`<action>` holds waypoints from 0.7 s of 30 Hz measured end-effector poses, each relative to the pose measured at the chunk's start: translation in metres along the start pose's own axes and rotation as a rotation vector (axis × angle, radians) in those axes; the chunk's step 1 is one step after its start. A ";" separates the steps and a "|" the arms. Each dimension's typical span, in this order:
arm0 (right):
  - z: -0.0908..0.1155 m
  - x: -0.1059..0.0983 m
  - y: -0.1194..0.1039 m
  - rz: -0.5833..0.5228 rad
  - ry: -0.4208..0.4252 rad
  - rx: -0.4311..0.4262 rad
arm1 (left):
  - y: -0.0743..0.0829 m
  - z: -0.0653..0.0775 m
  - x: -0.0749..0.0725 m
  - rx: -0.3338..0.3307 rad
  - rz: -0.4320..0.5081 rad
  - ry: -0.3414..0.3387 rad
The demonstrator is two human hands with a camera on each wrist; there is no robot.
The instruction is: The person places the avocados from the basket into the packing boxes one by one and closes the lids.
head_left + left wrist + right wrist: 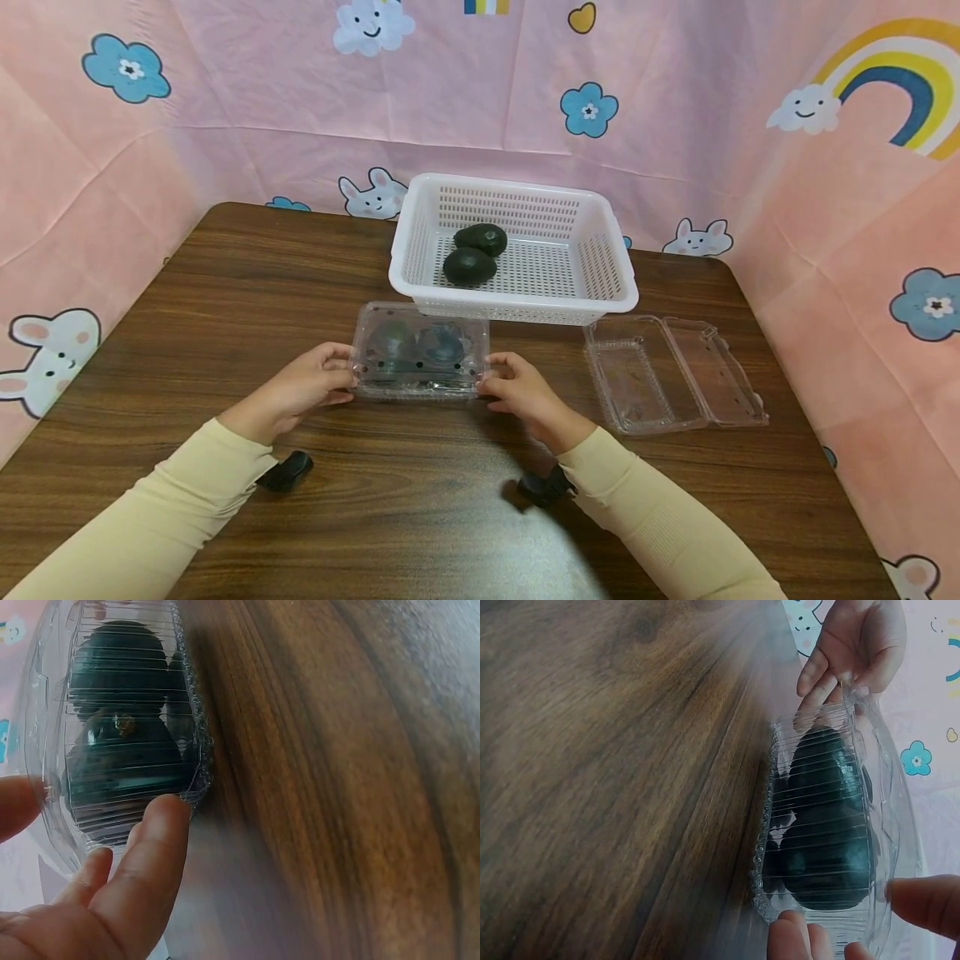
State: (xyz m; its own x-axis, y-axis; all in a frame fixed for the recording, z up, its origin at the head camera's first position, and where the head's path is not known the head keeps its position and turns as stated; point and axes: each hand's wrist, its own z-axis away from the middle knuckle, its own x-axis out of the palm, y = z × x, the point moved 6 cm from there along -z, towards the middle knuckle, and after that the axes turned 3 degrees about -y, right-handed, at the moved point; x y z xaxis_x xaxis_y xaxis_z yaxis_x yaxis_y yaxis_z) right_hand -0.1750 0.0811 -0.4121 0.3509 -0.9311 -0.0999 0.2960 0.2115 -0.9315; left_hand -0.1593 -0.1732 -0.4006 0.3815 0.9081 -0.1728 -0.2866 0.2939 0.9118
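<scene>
A clear plastic clamshell box [420,367] sits on the table with its lid down over two dark green avocados [124,742]. My left hand [318,383] grips the box's left end, thumb at the lid's rim and fingertips on the ribbed side wall. At the opposite end my right hand [525,392] holds the box the same way, its thumb [926,904] at the rim and its fingers lower on the wall. Through the ribbed plastic both avocados [829,855] show side by side.
Behind the box stands a white slotted basket [626,293], with two more avocados [470,267] at its left side. To the right lies another clear clamshell box [637,379], its lid folded out flat. Patterned pink cloth [480,108] borders the wooden table [420,500] at the back and sides.
</scene>
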 end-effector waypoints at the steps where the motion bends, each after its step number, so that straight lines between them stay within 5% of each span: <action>1: 0.000 0.000 0.000 0.000 -0.001 0.000 | 0.000 0.000 0.000 0.000 0.002 0.000; 21: -0.005 0.003 0.001 -0.017 0.011 0.006 | 0.000 0.001 -0.004 0.005 0.030 0.000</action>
State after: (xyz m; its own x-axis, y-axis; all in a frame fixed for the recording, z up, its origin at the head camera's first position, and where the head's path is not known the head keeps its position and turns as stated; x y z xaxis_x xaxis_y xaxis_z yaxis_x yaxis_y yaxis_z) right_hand -0.1778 0.0766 -0.4148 0.3364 -0.9376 -0.0880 0.3076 0.1977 -0.9308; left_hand -0.1598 -0.1774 -0.3996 0.3732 0.9163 -0.1454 -0.2938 0.2654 0.9183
